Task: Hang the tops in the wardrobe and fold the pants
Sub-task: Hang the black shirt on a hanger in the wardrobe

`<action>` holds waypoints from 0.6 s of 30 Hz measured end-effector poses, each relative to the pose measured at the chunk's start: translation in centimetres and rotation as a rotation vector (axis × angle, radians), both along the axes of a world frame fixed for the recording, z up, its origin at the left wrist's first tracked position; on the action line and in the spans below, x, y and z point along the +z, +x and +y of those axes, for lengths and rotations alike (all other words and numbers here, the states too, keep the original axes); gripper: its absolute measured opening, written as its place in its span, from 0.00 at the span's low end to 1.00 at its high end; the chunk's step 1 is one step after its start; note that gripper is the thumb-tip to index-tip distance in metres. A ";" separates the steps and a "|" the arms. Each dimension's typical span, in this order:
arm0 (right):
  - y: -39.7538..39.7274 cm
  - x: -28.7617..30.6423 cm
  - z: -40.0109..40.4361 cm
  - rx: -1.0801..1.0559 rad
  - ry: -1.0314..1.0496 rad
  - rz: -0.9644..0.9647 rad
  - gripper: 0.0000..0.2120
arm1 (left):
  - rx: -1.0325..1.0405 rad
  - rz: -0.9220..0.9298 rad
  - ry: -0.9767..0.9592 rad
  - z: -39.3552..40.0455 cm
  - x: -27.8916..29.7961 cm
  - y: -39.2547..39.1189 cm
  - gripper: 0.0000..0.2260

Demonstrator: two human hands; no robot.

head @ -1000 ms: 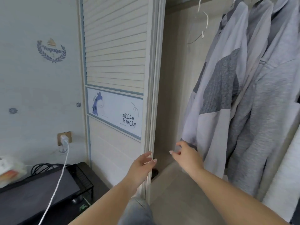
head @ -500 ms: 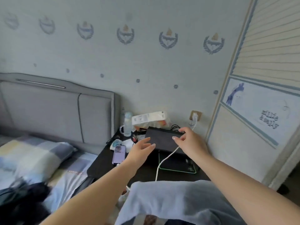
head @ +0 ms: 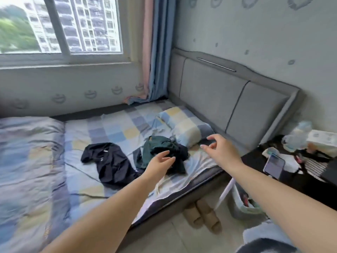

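Since the earlier frame the view had swung from the nightstand to the bed (head: 113, 128). Both hands reached out with loose fingers, holding nothing: left hand (head: 158, 164) over a green garment (head: 160, 146) near the bed's head-end edge, right hand (head: 221, 152) beside the pillow (head: 186, 125). A black garment (head: 109, 161) lay mid-bed.
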State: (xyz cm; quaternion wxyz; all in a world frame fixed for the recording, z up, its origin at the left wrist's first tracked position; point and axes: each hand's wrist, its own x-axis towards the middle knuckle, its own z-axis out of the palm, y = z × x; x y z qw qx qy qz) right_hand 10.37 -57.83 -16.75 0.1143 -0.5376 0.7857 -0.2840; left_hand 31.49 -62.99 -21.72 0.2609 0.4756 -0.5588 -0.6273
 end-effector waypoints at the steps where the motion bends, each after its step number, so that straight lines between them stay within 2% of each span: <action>1: 3.4 -1.1 -3.1 0.060 0.038 -0.006 0.18 | 0.062 -0.009 0.018 -1.9 -1.4 3.8 0.23; 3: 5.4 -1.4 -4.1 0.083 0.068 -0.053 0.18 | 0.080 -0.038 0.038 -2.7 -2.3 5.9 0.24; 7: 14.0 -4.6 -11.5 0.206 0.170 -0.078 0.17 | 0.216 -0.066 0.091 -8.2 -5.5 15.1 0.24; 11: 19.5 -7.3 -17.0 0.245 0.241 -0.097 0.17 | 0.284 -0.081 0.138 -12.7 -7.9 21.1 0.23; 18: 24.5 -13.2 -25.1 0.293 0.408 -0.134 0.16 | 0.325 -0.111 0.259 -19.3 -12.8 26.3 0.23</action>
